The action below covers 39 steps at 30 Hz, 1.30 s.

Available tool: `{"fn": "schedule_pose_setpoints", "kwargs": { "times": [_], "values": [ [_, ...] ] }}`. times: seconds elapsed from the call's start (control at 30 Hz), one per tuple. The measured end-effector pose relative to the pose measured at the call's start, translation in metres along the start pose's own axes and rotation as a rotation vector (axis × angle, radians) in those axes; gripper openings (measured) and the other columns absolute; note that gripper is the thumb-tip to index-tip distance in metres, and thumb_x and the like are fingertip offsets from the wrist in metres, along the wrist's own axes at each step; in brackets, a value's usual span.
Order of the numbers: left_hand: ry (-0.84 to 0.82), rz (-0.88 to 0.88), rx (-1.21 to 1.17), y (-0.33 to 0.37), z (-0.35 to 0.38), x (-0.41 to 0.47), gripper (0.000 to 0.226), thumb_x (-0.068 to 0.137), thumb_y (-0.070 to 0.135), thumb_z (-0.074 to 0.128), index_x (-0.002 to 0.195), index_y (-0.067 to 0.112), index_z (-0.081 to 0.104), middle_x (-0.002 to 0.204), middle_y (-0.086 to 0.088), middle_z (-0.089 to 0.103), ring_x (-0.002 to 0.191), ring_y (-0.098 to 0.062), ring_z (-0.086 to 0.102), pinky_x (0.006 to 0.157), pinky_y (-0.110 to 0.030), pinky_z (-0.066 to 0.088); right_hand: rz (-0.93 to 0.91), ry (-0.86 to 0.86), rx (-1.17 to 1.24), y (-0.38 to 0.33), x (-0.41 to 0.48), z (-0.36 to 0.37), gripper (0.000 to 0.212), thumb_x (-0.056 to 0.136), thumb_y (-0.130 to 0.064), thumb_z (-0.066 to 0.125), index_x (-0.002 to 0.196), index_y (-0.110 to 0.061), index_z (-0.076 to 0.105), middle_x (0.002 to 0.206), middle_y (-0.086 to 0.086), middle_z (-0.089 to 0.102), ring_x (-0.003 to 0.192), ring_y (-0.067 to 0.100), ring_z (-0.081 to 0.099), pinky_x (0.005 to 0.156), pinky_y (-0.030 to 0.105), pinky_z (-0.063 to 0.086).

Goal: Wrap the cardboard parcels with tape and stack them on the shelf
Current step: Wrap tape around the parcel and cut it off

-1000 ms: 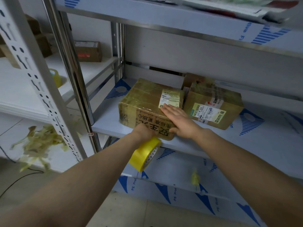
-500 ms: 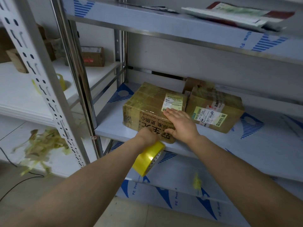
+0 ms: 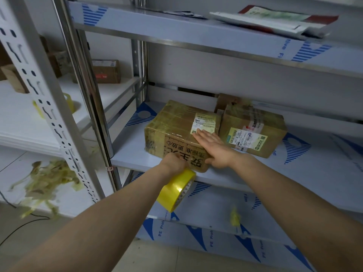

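A tape-wrapped cardboard parcel (image 3: 172, 126) with a white label lies on the middle shelf (image 3: 133, 154). My right hand (image 3: 213, 148) rests flat on its top near the front corner, fingers straight. My left hand (image 3: 173, 163) is at the parcel's front face and grips a yellow tape roll (image 3: 176, 190) that hangs below the shelf edge. A second taped parcel (image 3: 253, 132) with a label sits right beside the first, and a smaller box (image 3: 225, 101) stands behind them.
A perforated upright post (image 3: 45, 99) and a chrome post (image 3: 86, 91) stand at the left. The neighbouring rack holds a tape roll (image 3: 68, 103) and a brown box (image 3: 106, 71). Tape scraps (image 3: 47, 179) lie low left. Flat packets (image 3: 275, 22) sit on the upper shelf.
My right hand has slid slightly forward along the parcel top; the view has moved closer. The parcel and my left hand with the roll stay about where they were.
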State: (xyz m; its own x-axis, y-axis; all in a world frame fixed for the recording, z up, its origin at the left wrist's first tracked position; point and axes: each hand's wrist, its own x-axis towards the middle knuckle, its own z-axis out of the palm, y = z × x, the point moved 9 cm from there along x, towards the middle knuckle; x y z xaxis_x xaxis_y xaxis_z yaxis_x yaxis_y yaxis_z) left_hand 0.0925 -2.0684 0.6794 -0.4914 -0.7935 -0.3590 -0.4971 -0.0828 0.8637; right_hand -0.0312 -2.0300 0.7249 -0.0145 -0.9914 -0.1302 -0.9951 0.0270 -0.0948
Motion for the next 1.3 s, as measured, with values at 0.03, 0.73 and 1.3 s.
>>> {"fn": "schedule_pose_setpoints", "kwargs": {
  "times": [0.03, 0.73, 1.3],
  "values": [
    [0.0, -0.005, -0.007, 0.0, 0.0, 0.0, 0.023, 0.091, 0.007, 0.056, 0.113, 0.003, 0.061, 0.103, -0.005, 0.058, 0.101, -0.023, 0.054, 0.095, -0.032, 0.045, 0.002, 0.007, -0.014, 0.0, 0.0, 0.0, 0.1, 0.086, -0.008, 0.064, 0.151, -0.027, -0.01, 0.154, -0.01, -0.019, 0.141, 0.006, -0.018, 0.108, 0.025, -0.018],
    [-0.228, 0.126, -0.115, 0.037, 0.061, -0.031, 0.009, 0.097, 0.01, 0.05, 0.09, 0.012, 0.055, 0.082, -0.006, 0.054, 0.077, -0.018, 0.051, 0.069, -0.027, 0.044, 0.688, 0.505, 1.28, 0.022, -0.125, 0.037, 0.019, 0.082, -0.014, 0.073, 0.1, -0.006, 0.072, 0.096, 0.0, 0.068, 0.086, 0.006, 0.061, 0.069, 0.011, 0.046],
    [-0.529, 0.26, -0.125, 0.107, 0.149, -0.043, 0.021, 0.094, 0.016, 0.056, 0.115, 0.017, 0.056, 0.118, -0.015, 0.06, 0.1, -0.026, 0.06, 0.09, -0.037, 0.049, 0.968, 0.752, 0.242, 0.049, -0.196, -0.046, 0.028, 0.103, -0.026, 0.036, 0.111, -0.011, 0.058, 0.119, 0.008, 0.055, 0.099, 0.029, 0.057, 0.081, 0.037, 0.044]
  ]
}}
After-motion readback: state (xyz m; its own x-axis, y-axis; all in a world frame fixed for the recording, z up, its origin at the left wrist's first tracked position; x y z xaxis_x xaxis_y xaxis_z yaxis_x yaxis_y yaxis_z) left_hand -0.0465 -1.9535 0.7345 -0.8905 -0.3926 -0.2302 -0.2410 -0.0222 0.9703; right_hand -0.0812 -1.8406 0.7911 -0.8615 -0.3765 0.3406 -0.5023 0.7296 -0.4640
